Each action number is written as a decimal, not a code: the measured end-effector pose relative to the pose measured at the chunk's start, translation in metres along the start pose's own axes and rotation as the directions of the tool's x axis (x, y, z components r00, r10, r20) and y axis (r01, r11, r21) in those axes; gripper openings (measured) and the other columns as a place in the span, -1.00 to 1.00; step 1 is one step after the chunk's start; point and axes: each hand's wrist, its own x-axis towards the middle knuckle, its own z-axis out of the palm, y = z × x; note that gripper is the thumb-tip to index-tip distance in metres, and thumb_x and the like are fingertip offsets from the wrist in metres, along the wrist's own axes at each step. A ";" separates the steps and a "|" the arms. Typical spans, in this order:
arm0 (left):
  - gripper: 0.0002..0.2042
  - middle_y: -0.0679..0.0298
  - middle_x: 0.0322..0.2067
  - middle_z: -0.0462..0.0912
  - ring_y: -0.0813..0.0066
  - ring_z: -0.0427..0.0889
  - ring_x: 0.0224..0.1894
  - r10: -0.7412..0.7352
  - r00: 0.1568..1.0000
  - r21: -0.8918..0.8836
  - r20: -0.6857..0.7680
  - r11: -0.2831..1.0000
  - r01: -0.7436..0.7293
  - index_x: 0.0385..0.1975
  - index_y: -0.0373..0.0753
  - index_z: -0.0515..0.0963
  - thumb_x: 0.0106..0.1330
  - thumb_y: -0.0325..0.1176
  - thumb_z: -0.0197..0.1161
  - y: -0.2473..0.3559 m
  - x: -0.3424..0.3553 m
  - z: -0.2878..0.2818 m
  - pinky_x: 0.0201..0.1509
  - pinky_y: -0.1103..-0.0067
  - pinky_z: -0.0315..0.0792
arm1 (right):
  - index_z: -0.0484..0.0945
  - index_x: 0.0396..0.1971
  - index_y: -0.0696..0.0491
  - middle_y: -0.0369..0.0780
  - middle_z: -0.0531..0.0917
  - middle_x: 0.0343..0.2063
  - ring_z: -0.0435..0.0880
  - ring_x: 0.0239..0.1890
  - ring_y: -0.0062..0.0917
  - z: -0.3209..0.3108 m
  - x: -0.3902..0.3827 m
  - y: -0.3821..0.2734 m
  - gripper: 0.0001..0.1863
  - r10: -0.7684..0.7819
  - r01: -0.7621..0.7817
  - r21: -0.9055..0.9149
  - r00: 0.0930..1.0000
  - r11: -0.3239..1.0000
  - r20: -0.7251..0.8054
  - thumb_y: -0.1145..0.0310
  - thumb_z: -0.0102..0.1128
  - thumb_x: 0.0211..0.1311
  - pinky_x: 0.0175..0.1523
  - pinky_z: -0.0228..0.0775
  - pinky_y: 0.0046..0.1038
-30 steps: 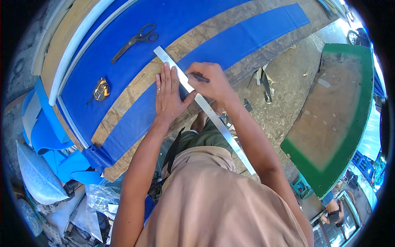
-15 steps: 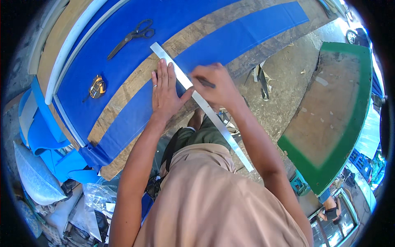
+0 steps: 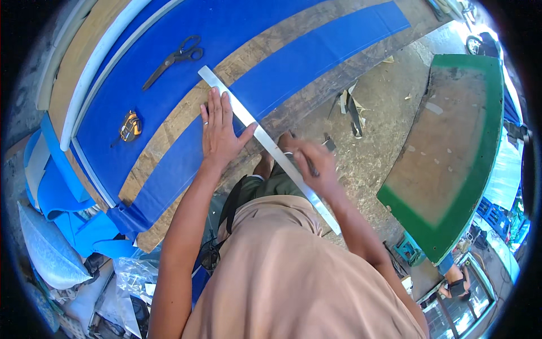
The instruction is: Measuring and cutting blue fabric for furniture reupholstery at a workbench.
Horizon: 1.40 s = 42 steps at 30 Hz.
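Note:
A long silver metal straightedge (image 3: 275, 152) lies slantwise over a curved blue sheet strip (image 3: 324, 59), its near end jutting past the table edge toward my body. My left hand (image 3: 220, 129) lies flat on the strip, fingers stretched out, with fingertips and thumb against the straightedge. Over the floor gap beside the straightedge's near half, my right hand (image 3: 319, 165) is closed around a dark, slim, pen-like tool (image 3: 312, 167). Its tip is too blurred to make out.
Black-handled scissors (image 3: 172, 61) and a yellow-black tape measure (image 3: 130, 126) lie on blue sheeting to the left. A curved green-edged board (image 3: 451, 141) stands at right. Scraps (image 3: 353, 110) litter the floor. Another person (image 3: 455, 282) is at lower right.
My right hand has moved off the blue strip, down and to the right along the straightedge, still gripping the dark tool. The left hand keeps its place on the straightedge; the view has shifted slightly.

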 end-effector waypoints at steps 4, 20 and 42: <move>-0.10 -0.16 0.58 -0.08 -0.08 -0.06 0.62 -0.029 1.000 -0.147 -0.008 0.989 0.027 0.54 -0.45 0.01 0.41 0.05 0.22 -0.004 -0.001 -0.010 0.62 0.02 -0.19 | 0.55 -0.08 0.05 -0.28 0.58 -0.47 0.47 -0.46 -0.52 0.014 -0.070 0.000 -0.69 0.379 -0.391 0.143 0.919 0.909 0.106 0.51 0.33 0.15 -0.31 0.33 -0.49; -0.56 -0.01 0.41 0.40 0.10 0.33 0.50 -0.158 0.986 -0.388 -0.045 0.913 0.129 0.26 -0.40 0.51 0.38 -0.47 0.17 0.041 0.028 -0.034 0.61 0.18 0.01 | 0.64 -0.20 0.03 -0.24 0.62 -0.32 0.53 -0.23 -0.30 -0.130 0.295 0.021 -0.68 -0.529 0.529 -0.300 0.844 0.794 0.088 0.50 0.33 -0.06 0.02 0.33 -0.25; -0.28 -0.32 0.54 -0.11 -0.45 -0.18 0.56 -0.531 0.817 0.074 0.225 0.845 0.529 0.50 0.01 0.29 0.36 0.12 0.21 0.254 0.242 0.064 0.47 -0.34 -0.22 | 0.59 0.07 0.02 -0.11 0.68 -0.15 0.62 -0.16 -0.10 -0.255 0.508 0.180 -0.34 -0.404 0.207 -0.510 0.860 0.835 -0.312 0.52 0.24 -0.25 0.04 0.44 -0.14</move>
